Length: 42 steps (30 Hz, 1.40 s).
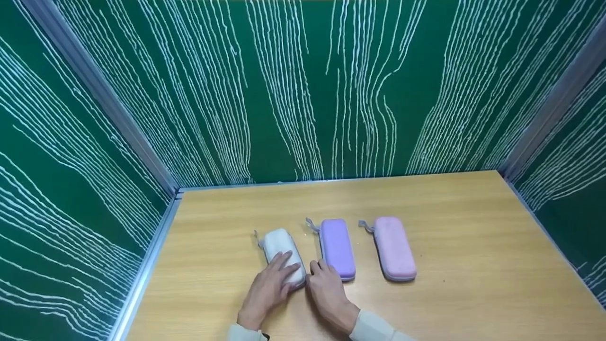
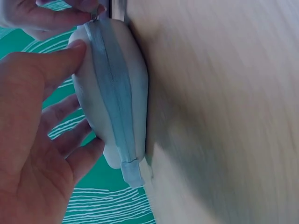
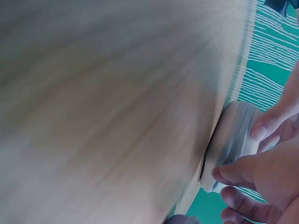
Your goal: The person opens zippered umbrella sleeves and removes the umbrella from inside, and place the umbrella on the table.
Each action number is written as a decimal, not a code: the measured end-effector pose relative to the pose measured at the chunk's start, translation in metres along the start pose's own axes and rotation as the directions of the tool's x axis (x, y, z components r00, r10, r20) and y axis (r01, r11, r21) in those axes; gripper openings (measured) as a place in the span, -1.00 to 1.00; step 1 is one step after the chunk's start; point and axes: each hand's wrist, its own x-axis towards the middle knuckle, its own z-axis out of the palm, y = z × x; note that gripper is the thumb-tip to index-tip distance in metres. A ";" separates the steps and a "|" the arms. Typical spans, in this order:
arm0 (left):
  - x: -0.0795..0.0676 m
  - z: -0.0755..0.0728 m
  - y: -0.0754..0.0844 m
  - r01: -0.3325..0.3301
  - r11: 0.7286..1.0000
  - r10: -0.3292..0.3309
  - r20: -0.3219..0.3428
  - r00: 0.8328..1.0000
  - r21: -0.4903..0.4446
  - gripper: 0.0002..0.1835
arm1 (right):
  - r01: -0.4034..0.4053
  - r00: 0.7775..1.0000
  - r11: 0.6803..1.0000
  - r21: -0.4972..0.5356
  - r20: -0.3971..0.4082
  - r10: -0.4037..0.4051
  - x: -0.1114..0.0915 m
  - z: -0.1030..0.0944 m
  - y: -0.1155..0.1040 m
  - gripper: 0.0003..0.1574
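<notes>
A light grey hard zip case [image 1: 280, 238] lies on the table, tilted slightly, its strap loop at the far left corner. My left hand [image 1: 269, 290] holds it, fingers spread over the lid and thumb at the near end. At the case's near right corner, the thumb and index finger of my right hand [image 1: 326, 291] pinch the zipper pull [image 2: 95, 17], which is mostly covered. The zip [image 2: 112, 88] looks closed along the side that shows in the left wrist view. A purple zip case [image 1: 338, 246] lies just beyond the right hand.
A pink zip case [image 1: 395, 248] lies right of the purple one, its strap at the far left corner. The wooden table [image 1: 473, 284] ends at green walls [image 1: 279, 90] with white wavy lines. Metal posts [image 1: 102, 94] stand at the corners.
</notes>
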 end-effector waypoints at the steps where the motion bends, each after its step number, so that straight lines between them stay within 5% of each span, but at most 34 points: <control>1: 0.000 0.001 0.001 0.007 1.000 -0.007 -0.007 1.000 0.001 -0.48 | 0.000 1.000 1.000 0.002 -0.001 0.000 0.000 0.000 0.000 -0.87; 22: 0.009 0.006 0.016 0.106 0.991 -0.104 -0.030 0.994 0.080 -0.53 | 0.009 0.999 0.999 -0.032 -0.036 -0.010 -0.003 0.000 -0.001 -0.89; 42: 0.013 0.015 0.029 0.188 0.975 -0.179 -0.080 0.981 0.119 -0.60 | -0.018 0.997 0.999 -0.035 0.073 0.020 -0.006 -0.004 -0.011 -0.86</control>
